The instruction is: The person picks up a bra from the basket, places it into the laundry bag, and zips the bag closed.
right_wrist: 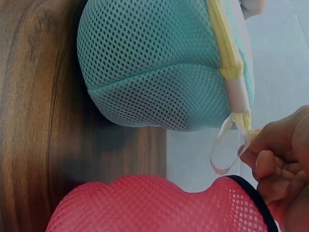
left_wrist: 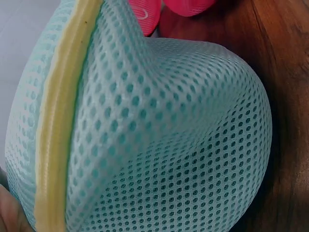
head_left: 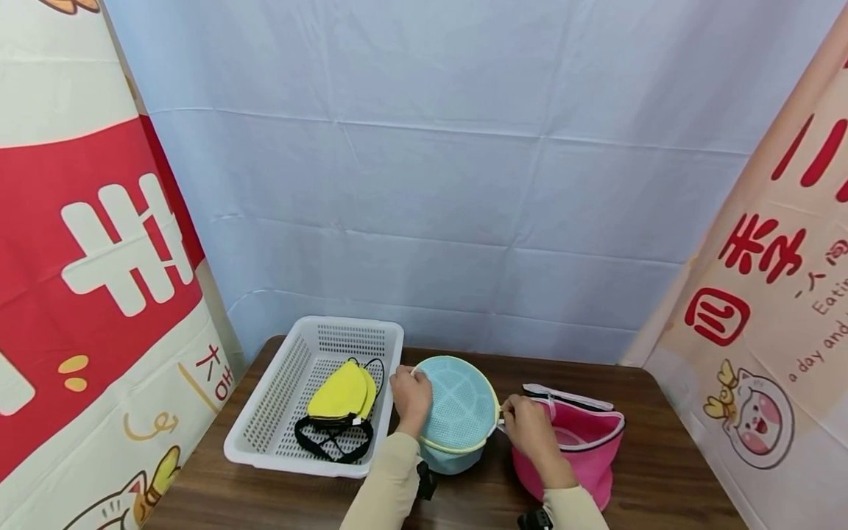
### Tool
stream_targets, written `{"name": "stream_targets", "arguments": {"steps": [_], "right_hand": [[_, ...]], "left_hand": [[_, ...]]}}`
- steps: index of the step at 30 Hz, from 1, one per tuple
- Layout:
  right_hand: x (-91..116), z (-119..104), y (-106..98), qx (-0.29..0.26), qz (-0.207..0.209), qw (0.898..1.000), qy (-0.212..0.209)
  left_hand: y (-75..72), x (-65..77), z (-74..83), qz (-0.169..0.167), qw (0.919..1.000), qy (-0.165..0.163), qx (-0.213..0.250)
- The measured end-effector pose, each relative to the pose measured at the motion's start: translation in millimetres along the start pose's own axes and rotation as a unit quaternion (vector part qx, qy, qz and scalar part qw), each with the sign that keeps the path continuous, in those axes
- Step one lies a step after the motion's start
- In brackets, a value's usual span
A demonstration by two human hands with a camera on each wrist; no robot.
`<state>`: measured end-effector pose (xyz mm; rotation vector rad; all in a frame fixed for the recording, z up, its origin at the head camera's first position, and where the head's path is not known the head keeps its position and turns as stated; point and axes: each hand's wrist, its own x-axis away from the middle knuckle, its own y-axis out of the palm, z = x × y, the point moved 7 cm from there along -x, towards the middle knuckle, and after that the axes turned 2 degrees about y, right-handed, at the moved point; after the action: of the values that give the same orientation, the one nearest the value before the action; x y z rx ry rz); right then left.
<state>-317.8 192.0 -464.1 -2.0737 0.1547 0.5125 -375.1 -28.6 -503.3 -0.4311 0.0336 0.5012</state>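
Observation:
A light blue mesh laundry bag (head_left: 457, 405) with a yellow zipper band (left_wrist: 55, 125) stands upright on the table, its round lid lying over the top. At the lid's left edge my left hand (head_left: 412, 401) pinches the rim; only a bit of that hand shows in the left wrist view. My right hand (head_left: 532, 430) is on the bag's right side, pinching the end of the yellow zipper beside a small white loop (right_wrist: 216, 157). Right of it, partly behind my right forearm, stands a pink mesh bag (head_left: 586, 471) with its lid folded back.
A white plastic basket (head_left: 248, 434) sits on the left, holding a yellow folded item (head_left: 338, 394) with black straps (head_left: 354, 450). The brown wooden table (head_left: 490, 508) meets a pale blue cloth backdrop (head_left: 430, 221). Printed cloths hang on both sides.

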Motion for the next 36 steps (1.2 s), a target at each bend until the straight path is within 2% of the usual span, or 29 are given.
{"name": "stream_targets", "arguments": {"steps": [8,22,30,36], "right_hand": [[-1,0,3,0.007,-0.026,1.000,0.016],[-4,-6,5,0.023,-0.007,1.000,-0.001],[-4,-5,8,0.018,-0.012,1.000,-0.003],[-2,-7,7,0.013,0.000,1.000,-0.017]], "left_hand": [[0.9,1.4,-5.0,0.015,0.9986,-0.030,0.040],[2.2,3.5,-9.3,0.044,0.9965,-0.032,0.063],[-1.2,4.2,-2.4,0.051,0.9957,-0.013,0.075],[-1.4,6.7,1.4,0.037,0.9964,-0.006,0.076]]}}
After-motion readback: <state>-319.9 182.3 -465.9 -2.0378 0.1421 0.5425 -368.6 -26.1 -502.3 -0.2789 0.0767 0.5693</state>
